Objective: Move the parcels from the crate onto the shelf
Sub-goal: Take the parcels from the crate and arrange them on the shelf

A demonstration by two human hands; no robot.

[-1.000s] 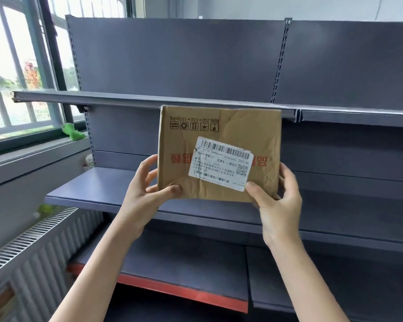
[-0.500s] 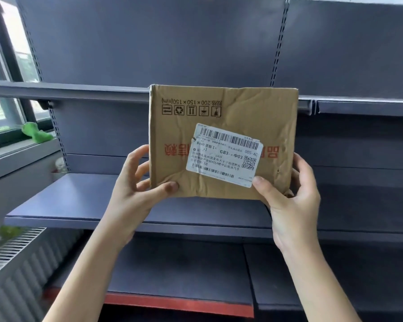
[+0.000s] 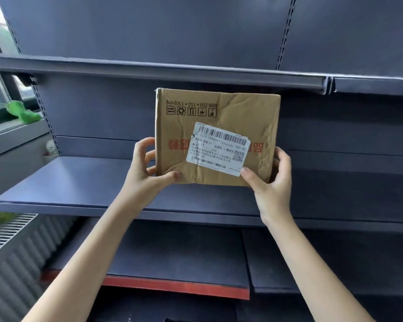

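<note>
A creased brown cardboard parcel (image 3: 230, 112) with a white barcode label stands upright in the air, its print upside down. My left hand (image 3: 147, 173) grips its lower left corner, thumb on the front. My right hand (image 3: 271, 182) grips the lower right corner, thumb by the label. The parcel hangs just over the middle dark grey shelf board (image 3: 79, 182), under the upper shelf (image 3: 196, 72). No crate is in view.
Below lies a lower shelf board (image 3: 184, 256) with a red front strip. A window ledge with a green object (image 3: 25, 113) and a ribbed radiator (image 3: 12, 252) are at the left. A perforated upright (image 3: 283, 33) splits the back panel.
Both hands have carried the parcel forward, in under the upper shelf and lower toward the middle board. The view has moved closer to the shelving and turned right.
</note>
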